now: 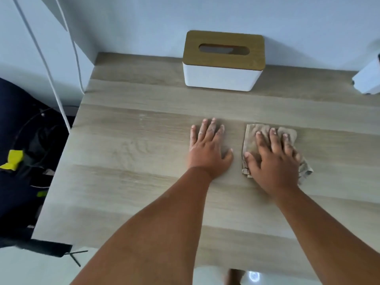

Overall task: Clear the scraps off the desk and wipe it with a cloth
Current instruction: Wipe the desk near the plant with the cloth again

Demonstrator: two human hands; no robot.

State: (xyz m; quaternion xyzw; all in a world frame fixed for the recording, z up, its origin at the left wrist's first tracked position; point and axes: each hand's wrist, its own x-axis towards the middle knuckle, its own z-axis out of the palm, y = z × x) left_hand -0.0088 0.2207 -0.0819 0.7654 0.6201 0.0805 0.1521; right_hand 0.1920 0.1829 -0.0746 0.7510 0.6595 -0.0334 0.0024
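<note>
A light wood-grain desk (131,153) fills the view. My left hand (207,150) lies flat on the bare desk near its middle, fingers spread, holding nothing. Just to its right, my right hand (273,161) presses flat on a crumpled beige cloth (251,133), fingers spread over it. The cloth shows around the fingers and at the hand's right side. I see no scraps on the desk surface.
A white tissue box with a wooden lid (223,60) stands at the back against the wall. A white object (369,78) sits at the far right edge. White cables (51,79) hang left of the desk, above dark clutter with a yellow item (12,160) on the floor.
</note>
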